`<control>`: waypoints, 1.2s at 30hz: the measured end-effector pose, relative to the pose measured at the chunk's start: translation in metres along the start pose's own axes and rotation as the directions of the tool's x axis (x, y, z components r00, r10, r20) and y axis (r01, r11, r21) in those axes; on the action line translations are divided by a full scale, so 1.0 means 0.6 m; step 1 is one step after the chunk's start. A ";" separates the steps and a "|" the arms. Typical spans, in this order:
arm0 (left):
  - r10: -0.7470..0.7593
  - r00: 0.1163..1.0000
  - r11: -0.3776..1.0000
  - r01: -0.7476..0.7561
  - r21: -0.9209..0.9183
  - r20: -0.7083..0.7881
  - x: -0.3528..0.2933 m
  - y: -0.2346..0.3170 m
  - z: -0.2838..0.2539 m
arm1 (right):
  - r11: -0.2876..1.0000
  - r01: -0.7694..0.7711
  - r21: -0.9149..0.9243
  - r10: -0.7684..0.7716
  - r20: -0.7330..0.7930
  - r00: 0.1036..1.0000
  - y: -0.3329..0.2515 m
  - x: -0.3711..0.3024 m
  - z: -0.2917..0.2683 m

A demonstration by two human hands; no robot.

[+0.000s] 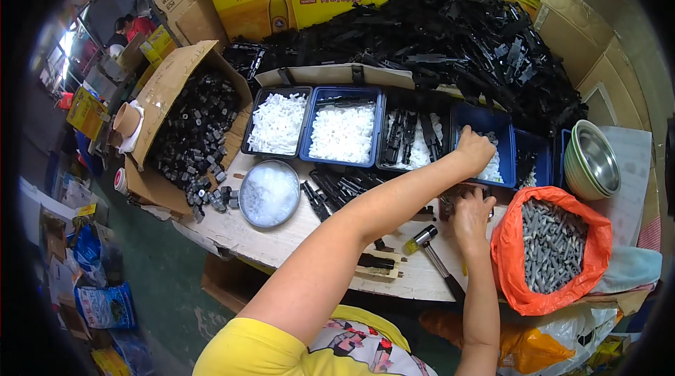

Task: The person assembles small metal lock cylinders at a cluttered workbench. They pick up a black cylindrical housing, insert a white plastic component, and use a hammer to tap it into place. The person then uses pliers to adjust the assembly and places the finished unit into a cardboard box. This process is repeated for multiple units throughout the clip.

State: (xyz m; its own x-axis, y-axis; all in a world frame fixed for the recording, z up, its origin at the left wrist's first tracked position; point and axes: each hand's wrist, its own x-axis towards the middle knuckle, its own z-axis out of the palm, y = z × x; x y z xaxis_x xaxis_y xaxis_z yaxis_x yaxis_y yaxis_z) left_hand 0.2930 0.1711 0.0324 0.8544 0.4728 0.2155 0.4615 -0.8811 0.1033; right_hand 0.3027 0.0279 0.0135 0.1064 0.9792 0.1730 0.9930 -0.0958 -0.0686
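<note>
My left hand (pixel 475 152) reaches across into a blue bin (pixel 508 138) of small pale parts. Its fingers are curled together, and whatever they pinch is hidden. Just nearer on the bench, my right hand (pixel 471 216) is closed around a small dark piece, mostly covered by the fingers. A hammer (pixel 437 258) with a metal head, a yellowish face and a black grip lies left of my right forearm. Left of it, a black plastic part (pixel 377 261) rests on a pale wooden block (pixel 388 272). More long black parts (pixel 337 190) lie in a pile under the bins.
Bins of white pieces (pixel 342 130) line the bench's back, before a black-parts heap (pixel 422 31). A round dish (pixel 269 193) and a carton of dark fittings (pixel 197 130) stand left. An orange bag of grey pieces (pixel 552 239) and stacked bowls (pixel 592 158) stand right.
</note>
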 end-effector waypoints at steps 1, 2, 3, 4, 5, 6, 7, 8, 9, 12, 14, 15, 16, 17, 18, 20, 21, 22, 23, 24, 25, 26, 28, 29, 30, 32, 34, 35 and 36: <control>-0.010 0.999 1.000 0.010 -0.004 -0.051 -0.002 -0.002 -0.002 | 1.000 0.002 0.022 -0.002 -0.004 1.000 -0.001 -0.002 -0.007; -0.020 0.998 1.000 0.019 -0.012 -0.061 -0.002 -0.005 -0.004 | 1.000 0.000 0.027 0.001 -0.018 1.000 -0.002 -0.003 -0.010; -0.030 0.997 0.999 0.028 -0.023 -0.075 0.000 -0.007 -0.008 | 1.000 -0.001 0.027 0.002 -0.034 0.999 -0.002 -0.005 -0.016; -0.041 0.995 0.999 0.038 -0.033 -0.090 -0.001 -0.009 -0.011 | 1.000 -0.002 0.028 0.003 -0.049 0.999 -0.002 -0.006 -0.020; -0.048 0.986 0.998 0.040 -0.053 -0.158 -0.003 -0.011 -0.012 | 0.999 0.004 0.039 -0.001 -0.072 0.997 -0.003 -0.008 -0.022; -0.056 0.972 0.996 0.040 -0.075 -0.227 -0.007 -0.011 -0.013 | 0.999 0.009 0.048 -0.005 -0.093 0.996 -0.004 -0.009 -0.024; -0.067 0.953 0.995 0.040 -0.095 -0.294 -0.011 -0.012 -0.015 | 0.998 0.017 0.057 -0.010 -0.115 0.993 -0.004 -0.010 -0.025; -0.102 0.937 0.982 0.039 -0.187 -0.336 -0.016 -0.015 -0.018 | 0.998 0.021 0.059 -0.013 -0.125 0.992 -0.004 -0.011 -0.025; -0.135 0.919 0.960 0.029 -0.279 -0.371 -0.023 -0.015 -0.028 | 0.998 0.018 0.061 -0.010 -0.133 0.991 -0.001 -0.013 -0.023; -0.257 0.929 0.661 -0.032 -0.750 -0.266 -0.071 -0.010 -0.076 | 0.992 0.007 0.130 0.019 -0.194 0.981 0.010 -0.022 -0.028; -0.287 0.957 0.211 0.013 -0.977 -0.049 -0.138 -0.011 -0.107 | 0.963 0.023 0.269 0.043 -0.237 0.971 0.010 -0.028 -0.033; -0.264 0.961 -0.062 0.071 -0.996 0.085 -0.177 -0.011 -0.114 | 0.929 0.042 0.367 0.056 -0.253 0.966 0.009 -0.031 -0.039; -0.260 0.956 -0.184 0.090 -0.979 0.137 -0.217 -0.010 -0.120 | 0.886 0.053 0.460 0.079 -0.263 0.961 0.007 -0.037 -0.047; -0.276 0.948 -0.304 0.072 -0.950 0.160 -0.255 -0.007 -0.122 | 0.734 0.002 0.679 0.159 -0.174 0.972 -0.010 -0.046 -0.063; -0.289 0.925 -0.429 0.106 -0.897 0.247 -0.289 -0.001 -0.134 | 0.572 -0.051 0.819 0.202 -0.080 0.976 -0.024 -0.055 -0.071; -0.341 0.891 -0.481 0.108 -0.870 0.299 -0.357 -0.003 -0.123 | 0.172 -0.165 0.971 0.223 0.124 0.967 -0.062 -0.068 -0.081; -0.319 0.904 -0.548 0.071 -0.833 0.287 -0.388 -0.003 -0.112 | 0.043 -0.186 0.982 0.196 0.174 0.965 -0.088 -0.073 -0.096; -0.302 0.915 -0.607 0.031 -0.794 0.268 -0.413 -0.005 -0.104 | -0.080 -0.212 0.974 0.151 0.222 0.963 -0.111 -0.074 -0.106; -0.287 0.923 -0.655 0.006 -0.755 0.256 -0.432 -0.001 -0.100 | -0.113 -0.228 0.967 0.129 0.242 0.962 -0.125 -0.077 -0.100; -0.278 0.931 -0.696 -0.025 -0.717 0.237 -0.446 -0.001 -0.098 | -0.146 -0.239 0.960 0.100 0.255 0.962 -0.137 -0.077 -0.093; -0.274 0.938 -0.706 -0.048 -0.707 0.210 -0.457 0.000 -0.094 | -0.175 -0.240 0.955 0.099 0.259 0.961 -0.149 -0.079 -0.089; -0.279 0.939 -0.704 -0.058 -0.707 0.201 -0.465 0.001 -0.092 | -0.205 -0.239 0.949 0.098 0.263 0.960 -0.159 -0.082 -0.085; -0.294 0.941 -0.697 -0.088 -0.712 0.171 -0.475 0.002 -0.092 | -0.257 -0.246 0.935 0.086 0.275 0.957 -0.173 -0.083 -0.082; -0.292 0.943 -0.693 -0.093 -0.715 0.160 -0.478 0.000 -0.090 | -0.282 -0.256 0.925 0.078 0.288 0.954 -0.178 -0.084 -0.081; -0.295 0.943 -0.685 -0.099 -0.722 0.151 -0.481 0.000 -0.090 | -0.305 -0.268 0.914 0.068 0.301 0.951 -0.182 -0.085 -0.081; -0.301 0.944 -0.669 -0.109 -0.735 0.134 -0.484 -0.001 -0.092 | -0.330 -0.287 0.899 0.058 0.323 0.945 -0.190 -0.085 -0.083; -0.299 0.949 -0.668 -0.132 -0.732 0.101 -0.485 -0.003 -0.091 | -0.371 -0.332 0.867 0.035 0.370 0.928 -0.193 -0.085 -0.085; -0.298 0.951 -0.667 -0.144 -0.731 0.085 -0.484 -0.004 -0.090 | -0.377 -0.334 0.864 0.034 0.373 0.927 -0.195 -0.084 -0.085; -0.304 0.950 -0.656 -0.151 -0.740 0.076 -0.485 -0.004 -0.090 | -0.383 -0.332 0.862 0.031 0.372 0.928 -0.197 -0.085 -0.085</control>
State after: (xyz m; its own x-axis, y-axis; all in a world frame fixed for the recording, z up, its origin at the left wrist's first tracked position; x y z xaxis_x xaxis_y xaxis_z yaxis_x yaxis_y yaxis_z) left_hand 0.0303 0.0348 0.0217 0.6892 0.7176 0.0999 -0.6081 0.4980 0.6183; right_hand 0.1823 -0.0198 0.0632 0.1104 0.9722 -0.2066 -0.4597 -0.1344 -0.8778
